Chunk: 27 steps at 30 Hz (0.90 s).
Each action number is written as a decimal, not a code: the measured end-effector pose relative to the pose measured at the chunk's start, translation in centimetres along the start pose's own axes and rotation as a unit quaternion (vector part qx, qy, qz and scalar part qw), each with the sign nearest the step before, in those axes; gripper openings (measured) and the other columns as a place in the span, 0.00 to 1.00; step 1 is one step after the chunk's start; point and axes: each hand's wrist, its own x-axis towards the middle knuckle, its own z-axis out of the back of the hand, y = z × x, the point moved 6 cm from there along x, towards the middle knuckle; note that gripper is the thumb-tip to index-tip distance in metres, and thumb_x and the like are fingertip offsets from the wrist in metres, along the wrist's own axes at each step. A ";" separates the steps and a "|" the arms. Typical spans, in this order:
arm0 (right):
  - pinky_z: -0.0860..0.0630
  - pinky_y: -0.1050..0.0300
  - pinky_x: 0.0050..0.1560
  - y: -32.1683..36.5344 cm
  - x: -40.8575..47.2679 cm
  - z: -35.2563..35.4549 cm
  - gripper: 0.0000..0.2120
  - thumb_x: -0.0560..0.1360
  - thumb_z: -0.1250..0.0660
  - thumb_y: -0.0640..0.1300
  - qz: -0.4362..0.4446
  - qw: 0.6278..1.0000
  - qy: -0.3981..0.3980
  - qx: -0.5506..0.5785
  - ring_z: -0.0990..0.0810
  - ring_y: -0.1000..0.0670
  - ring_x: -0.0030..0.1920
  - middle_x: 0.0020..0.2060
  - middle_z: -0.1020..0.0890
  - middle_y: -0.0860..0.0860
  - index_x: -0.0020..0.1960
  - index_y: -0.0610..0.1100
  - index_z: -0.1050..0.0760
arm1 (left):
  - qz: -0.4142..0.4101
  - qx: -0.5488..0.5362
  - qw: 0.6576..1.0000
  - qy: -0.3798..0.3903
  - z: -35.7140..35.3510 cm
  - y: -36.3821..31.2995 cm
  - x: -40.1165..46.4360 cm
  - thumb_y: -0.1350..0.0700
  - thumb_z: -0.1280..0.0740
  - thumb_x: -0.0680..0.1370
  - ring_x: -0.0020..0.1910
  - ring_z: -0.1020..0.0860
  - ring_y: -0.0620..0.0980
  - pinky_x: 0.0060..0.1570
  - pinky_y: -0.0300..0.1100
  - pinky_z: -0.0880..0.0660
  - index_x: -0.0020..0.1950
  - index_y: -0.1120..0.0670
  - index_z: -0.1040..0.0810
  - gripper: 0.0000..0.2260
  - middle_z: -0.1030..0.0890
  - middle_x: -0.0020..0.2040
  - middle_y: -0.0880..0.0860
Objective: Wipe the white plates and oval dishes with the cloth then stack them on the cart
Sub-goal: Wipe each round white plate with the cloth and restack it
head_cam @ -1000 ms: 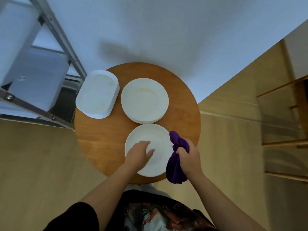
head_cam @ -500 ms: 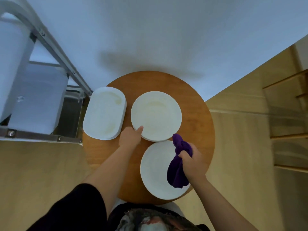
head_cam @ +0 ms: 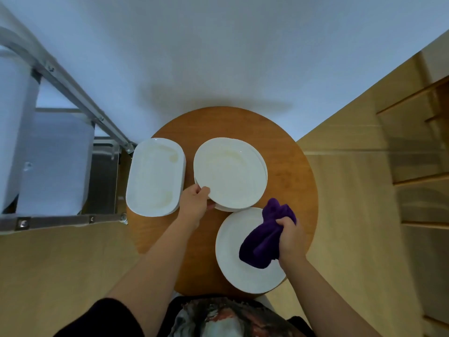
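Two hands busy | my left hand (head_cam: 194, 205) pinches the top plate (head_cam: 229, 172) of the stack at its near-left edge | my right hand (head_cam: 290, 235) clutches the cloth (head_cam: 263, 242) over the lone plate (head_cam: 243, 271), which overhangs the counter (head_cam: 289, 171) edge | oval dishes (head_cam: 155, 176) beside the cart (head_cam: 73, 93)

One head cam, wide-angle, looking steeply down, round table (head_cam: 286, 152) near

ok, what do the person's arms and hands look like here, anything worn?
Both hands, left hand and right hand, are bare: no gloves, rings, watch or bands visible. Forearms are bare too. A black short sleeve covers the left upper arm. The right arm's sleeve is barely in view. A dark patterned top shows at the bottom edge.
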 end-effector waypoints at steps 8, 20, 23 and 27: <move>0.24 0.52 0.42 2.5 -1.3 0.4 0.05 0.74 0.37 0.41 -0.076 0.951 0.106 0.281 0.17 0.49 0.38 0.37 0.16 0.48 0.49 0.45 0.23 | -0.036 0.026 0.997 0.057 0.7 -1.4 -6.8 0.56 0.38 0.80 0.43 0.18 0.48 0.35 0.35 0.22 0.46 0.52 0.21 0.07 0.16 0.42 0.46; 0.28 0.54 0.37 6.0 -3.6 8.1 0.10 0.68 0.33 0.33 0.040 0.999 0.023 0.024 0.24 0.46 0.37 0.37 0.23 0.46 0.45 0.45 0.27 | -0.055 0.106 0.989 0.088 -0.2 -4.8 -15.9 0.29 0.38 0.65 0.40 0.17 0.46 0.40 0.42 0.22 0.46 0.46 0.20 0.24 0.15 0.38 0.43; 0.30 0.56 0.34 8.0 -4.9 9.1 0.10 0.68 0.34 0.33 0.100 0.991 0.064 -0.053 0.25 0.47 0.35 0.35 0.24 0.47 0.41 0.46 0.27 | 0.014 -0.076 0.990 0.114 -0.5 -6.2 -16.4 0.32 0.35 0.67 0.48 0.17 0.55 0.45 0.53 0.20 0.54 0.44 0.22 0.23 0.15 0.45 0.50; 0.29 0.55 0.37 9.6 -7.0 9.0 0.11 0.70 0.34 0.35 0.201 0.969 0.085 -0.118 0.24 0.48 0.38 0.36 0.23 0.50 0.42 0.50 0.28 | 0.076 -0.207 0.970 0.105 -1.6 -6.0 -18.0 0.47 0.34 0.77 0.54 0.22 0.60 0.45 0.55 0.23 0.64 0.50 0.26 0.17 0.19 0.54 0.57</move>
